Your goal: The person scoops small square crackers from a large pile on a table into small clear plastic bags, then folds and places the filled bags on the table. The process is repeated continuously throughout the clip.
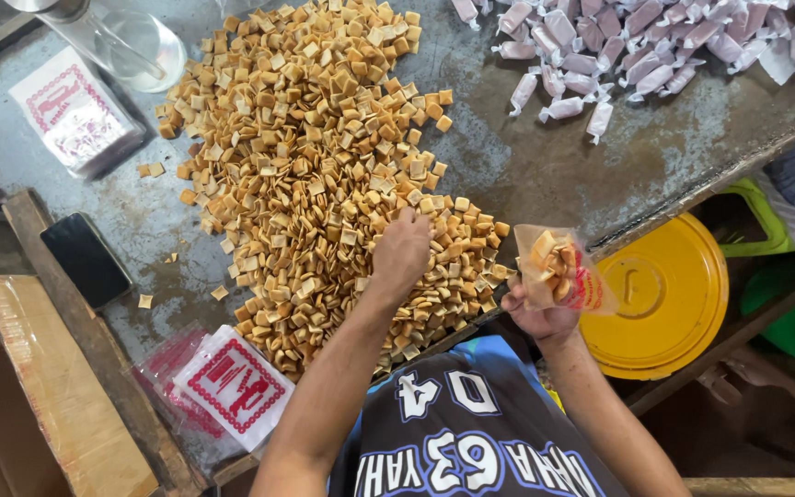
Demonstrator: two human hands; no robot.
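Left hand point(401, 253) dips into the heap of small golden square crackers point(324, 166) on the grey metal bench point(545, 175), grip closed on some pieces; right hand point(545, 317) pinches a small clear plastic bag point(558, 269), half-filled, mouth held up so nothing spills; yellow round lid point(669, 294) sits below.

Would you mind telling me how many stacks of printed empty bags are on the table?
2: one stack of printed bags at the far left by the clear container, another at the near edge beside the left arm. More may be hidden.
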